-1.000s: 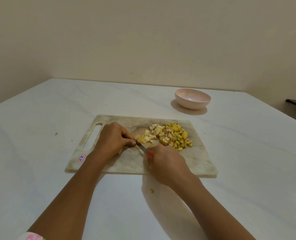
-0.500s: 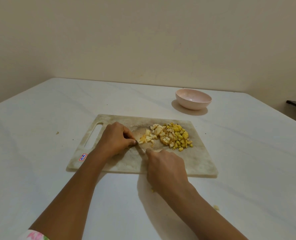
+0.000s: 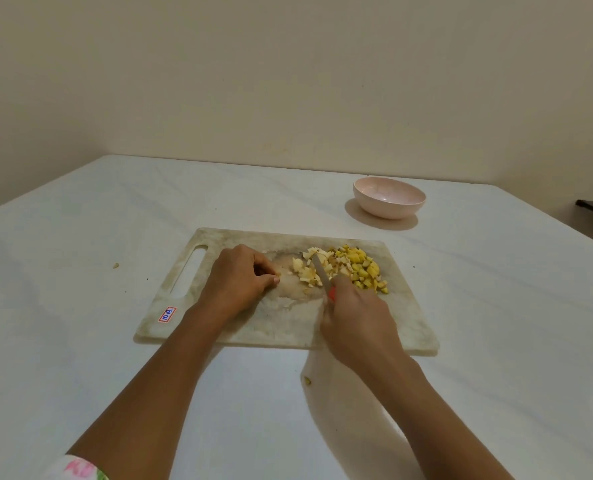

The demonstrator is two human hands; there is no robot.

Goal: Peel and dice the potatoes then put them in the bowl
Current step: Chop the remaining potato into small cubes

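Head view: diced potatoes just beyond right grip holding knife.

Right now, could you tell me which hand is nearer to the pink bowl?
Right. The right hand, gripping the knife, lies this side of the pink bowl; the left hand rests farther left on the board.

Diced yellow potato pile on board; pink bowl beyond.
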